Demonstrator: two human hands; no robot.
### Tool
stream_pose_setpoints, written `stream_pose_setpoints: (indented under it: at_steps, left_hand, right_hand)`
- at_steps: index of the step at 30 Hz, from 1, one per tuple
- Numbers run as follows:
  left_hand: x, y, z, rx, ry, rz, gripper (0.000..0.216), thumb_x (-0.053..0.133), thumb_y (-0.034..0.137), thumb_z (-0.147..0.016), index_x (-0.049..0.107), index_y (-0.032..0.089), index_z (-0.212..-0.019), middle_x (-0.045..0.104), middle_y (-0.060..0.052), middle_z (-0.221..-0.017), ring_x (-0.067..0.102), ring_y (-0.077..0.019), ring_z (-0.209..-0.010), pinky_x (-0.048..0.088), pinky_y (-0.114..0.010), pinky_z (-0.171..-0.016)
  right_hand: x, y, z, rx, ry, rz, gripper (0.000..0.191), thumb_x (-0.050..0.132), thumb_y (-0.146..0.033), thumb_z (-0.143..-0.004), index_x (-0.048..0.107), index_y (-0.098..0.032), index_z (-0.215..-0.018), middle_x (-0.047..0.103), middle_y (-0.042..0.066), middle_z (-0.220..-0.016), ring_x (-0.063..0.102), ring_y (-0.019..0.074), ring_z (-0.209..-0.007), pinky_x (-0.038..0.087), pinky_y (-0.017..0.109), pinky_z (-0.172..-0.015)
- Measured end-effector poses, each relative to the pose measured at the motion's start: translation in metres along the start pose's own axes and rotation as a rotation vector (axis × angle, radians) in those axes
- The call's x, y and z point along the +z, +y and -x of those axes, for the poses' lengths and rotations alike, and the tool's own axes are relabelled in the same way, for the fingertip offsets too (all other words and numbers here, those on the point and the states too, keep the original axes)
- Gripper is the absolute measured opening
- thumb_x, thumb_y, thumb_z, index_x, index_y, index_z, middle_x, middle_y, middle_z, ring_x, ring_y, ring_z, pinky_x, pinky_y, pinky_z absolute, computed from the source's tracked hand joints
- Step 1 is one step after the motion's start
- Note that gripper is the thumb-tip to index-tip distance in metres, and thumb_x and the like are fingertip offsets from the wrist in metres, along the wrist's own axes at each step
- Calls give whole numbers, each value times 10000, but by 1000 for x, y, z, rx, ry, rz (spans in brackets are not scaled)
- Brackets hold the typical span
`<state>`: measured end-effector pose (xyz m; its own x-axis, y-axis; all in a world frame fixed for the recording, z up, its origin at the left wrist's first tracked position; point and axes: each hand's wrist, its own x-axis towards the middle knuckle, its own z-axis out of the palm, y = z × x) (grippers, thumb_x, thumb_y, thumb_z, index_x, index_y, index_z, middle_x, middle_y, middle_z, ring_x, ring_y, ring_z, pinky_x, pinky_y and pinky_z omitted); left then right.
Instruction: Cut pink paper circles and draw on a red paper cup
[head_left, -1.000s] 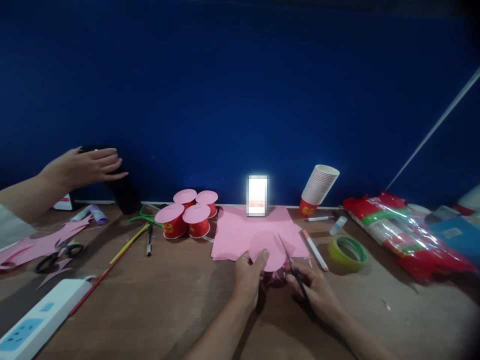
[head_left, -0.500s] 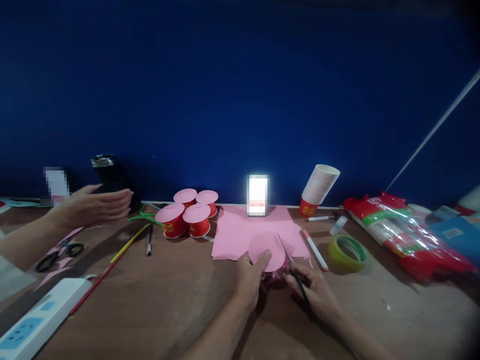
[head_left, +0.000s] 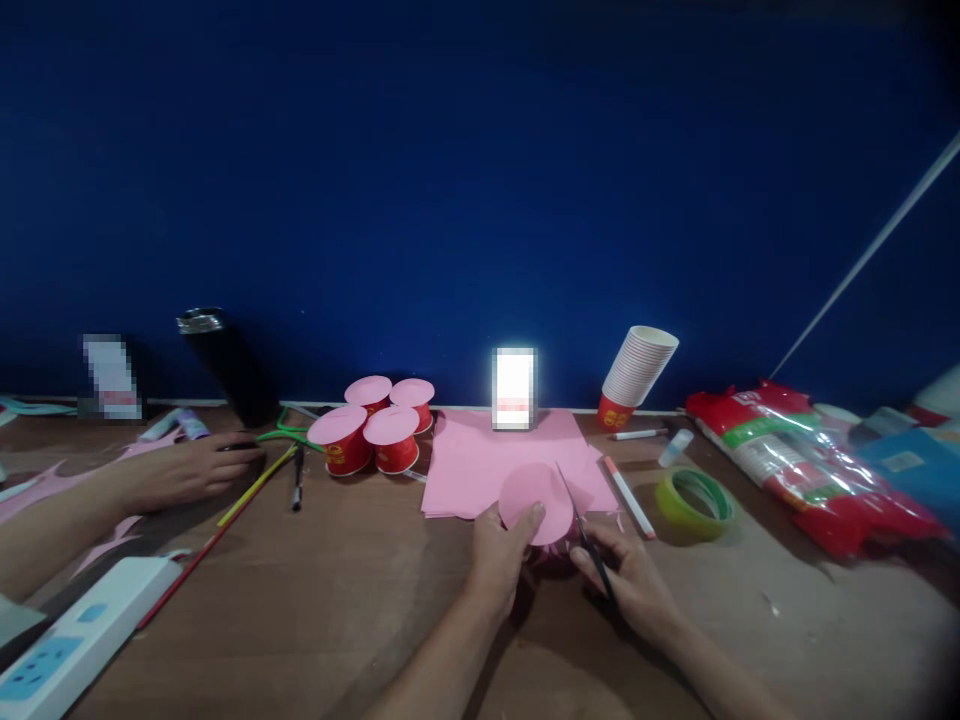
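Observation:
A round piece of pink paper [head_left: 534, 497] is pinched in my left hand [head_left: 501, 560], the thumb lying on its face. My right hand [head_left: 630, 575] grips a pair of dark scissors [head_left: 589, 545], whose blades point up and away along the circle's right edge. Whether the blades touch the paper I cannot tell. Thin pink scraps [head_left: 553, 549] show under the circle. Just beyond my hands lies a stack of pink sheets [head_left: 461, 465]. A white and orange marker [head_left: 630, 497] rests right of the stack.
Several red cups [head_left: 341, 452] topped with pink discs stand left of the stack. Tilted paper cups [head_left: 640, 370], a tape roll [head_left: 694, 505] and a red plastic pack [head_left: 795, 460] lie right. Another person's hand [head_left: 195, 470] rests near a black bottle [head_left: 232, 365]; a power strip [head_left: 90, 625] is front left.
The other person's raised hand has come down to the table at the left, and the black scissors there are out of sight. My own hands and the paper circle have hardly moved.

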<state>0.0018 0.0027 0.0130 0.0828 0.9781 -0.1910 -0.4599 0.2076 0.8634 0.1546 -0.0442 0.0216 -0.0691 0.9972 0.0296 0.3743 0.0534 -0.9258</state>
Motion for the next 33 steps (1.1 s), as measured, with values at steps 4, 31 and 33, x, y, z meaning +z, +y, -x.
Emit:
stream_pose_setpoints:
  at_steps: [4, 31, 33]
  left_hand:
    - [-2, -2, -1, -6, -10, 3, 406, 781, 392, -603, 684, 95, -861, 668, -52, -691, 545, -106, -540, 415, -205, -473]
    - [-4, -8, -5, 3, 27, 2, 461, 745, 493, -616, 653, 83, -805, 646, -57, -623, 546, -129, -492, 411, -233, -436]
    - [-5, -8, -6, 10, 44, -3, 455, 745, 491, -616, 653, 84, -799, 640, -49, -615, 535, -121, -481, 410, -234, -437]
  right_hand:
    - [0, -2, 0, -22, -4, 10, 291, 557, -443, -830, 631, -162, -814, 563, 0, -679, 460, 119, -568, 376, 215, -513]
    - [-2, -6, 0, -24, -27, 43, 278, 548, -436, -842, 618, -169, -807, 410, -41, -585, 360, 100, -529, 310, 205, -475]
    - [-2, -6, 0, -30, -30, 43, 280, 551, -435, -839, 614, -168, -782, 415, -40, -586, 361, 99, -527, 309, 205, -476]
